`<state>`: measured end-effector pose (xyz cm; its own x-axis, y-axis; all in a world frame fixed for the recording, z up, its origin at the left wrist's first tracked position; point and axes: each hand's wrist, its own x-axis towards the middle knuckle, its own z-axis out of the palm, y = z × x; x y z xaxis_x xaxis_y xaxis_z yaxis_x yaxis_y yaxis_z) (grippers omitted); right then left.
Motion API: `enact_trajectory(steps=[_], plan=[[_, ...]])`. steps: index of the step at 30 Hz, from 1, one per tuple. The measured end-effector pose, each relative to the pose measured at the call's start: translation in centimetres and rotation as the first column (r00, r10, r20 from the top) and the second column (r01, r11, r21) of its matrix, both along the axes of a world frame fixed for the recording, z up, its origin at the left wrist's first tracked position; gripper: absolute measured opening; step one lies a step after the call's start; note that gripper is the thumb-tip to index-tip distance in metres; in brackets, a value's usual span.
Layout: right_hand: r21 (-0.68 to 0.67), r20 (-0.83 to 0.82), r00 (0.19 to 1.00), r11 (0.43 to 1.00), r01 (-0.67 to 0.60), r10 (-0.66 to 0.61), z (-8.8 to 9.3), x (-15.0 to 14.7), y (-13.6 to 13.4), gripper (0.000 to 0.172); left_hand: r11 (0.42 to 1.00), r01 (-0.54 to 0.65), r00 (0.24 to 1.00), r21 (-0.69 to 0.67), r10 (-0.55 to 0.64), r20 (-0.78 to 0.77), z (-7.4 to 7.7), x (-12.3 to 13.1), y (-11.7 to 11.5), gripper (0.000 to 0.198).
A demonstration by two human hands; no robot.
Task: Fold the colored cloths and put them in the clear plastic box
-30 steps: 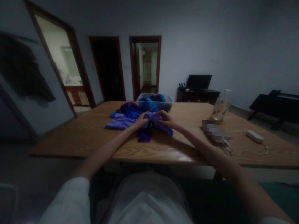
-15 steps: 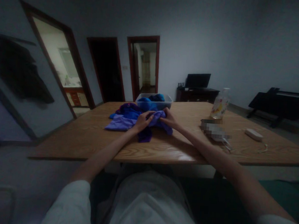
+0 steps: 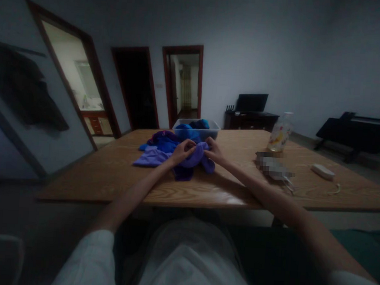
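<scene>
A light purple garment is bunched up off the wooden table, its exact kind unclear. My left hand pinches it from the left, and my right hand grips it from the right. Between the two hands the cloth makes a rounded fold, and a loose end hangs below my right hand. More purple cloth spreads flat to the left, beside a blue garment with a dark patterned edge. Darker purple fabric lies under my left wrist.
Behind the hands stands a clear plastic bin with blue clothes inside. Toward the right are a clear bottle, a blurred-out object with a cable, and a white device with a strap. A monitor sits on a far cabinet.
The purple cloth between my hands has shifted into a rounder fold, its hanging end moving slightly left. Both hands have changed their hold a little while staying in about the same place.
</scene>
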<state>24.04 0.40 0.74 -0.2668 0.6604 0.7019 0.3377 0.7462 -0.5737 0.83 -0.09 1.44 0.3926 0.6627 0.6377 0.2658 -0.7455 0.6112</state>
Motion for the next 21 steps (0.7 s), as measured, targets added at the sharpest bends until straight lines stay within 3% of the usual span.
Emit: enact_trajectory(steps=[4, 7, 11, 16, 19, 21], plan=[[-0.046, -0.061, 0.998, 0.999, -0.009, 0.006, 0.4, -0.2, -0.2, 0.034, 0.996, 0.047, 0.999, -0.08, -0.048, -0.009, -0.5, -0.1, 0.8, 0.06], [-0.098, -0.08, 0.995, 0.992, -0.074, 0.066, 0.9, -0.5, -0.6, 0.036, 1.0, 0.0, 0.996, -0.014, -0.001, -0.091, -0.6, -0.2, 1.1, 0.058], [-0.184, -0.229, 0.962, 0.964, -0.192, 0.148, 1.3, -1.0, -1.1, 0.038, 0.993, -0.076, 0.985, 0.087, 0.088, -0.147, -0.5, -0.4, 1.3, 0.055], [-0.275, -0.282, 0.935, 0.915, -0.295, 0.217, 1.5, -1.2, -1.7, 0.036, 0.982, -0.022, 0.974, -0.189, -0.021, -0.224, -1.1, -0.3, 1.1, 0.059], [-0.38, -0.294, 0.903, 0.828, -0.412, 0.314, 1.4, -1.1, -2.0, 0.032, 0.973, -0.017, 0.974, -0.228, -0.036, -0.225, -1.8, -0.1, 1.1, 0.053], [-0.404, -0.271, 0.898, 0.806, -0.433, 0.346, 1.4, -1.2, -2.1, 0.031, 0.973, -0.014, 0.978, -0.232, -0.035, -0.204, -2.2, 0.0, 1.2, 0.051]])
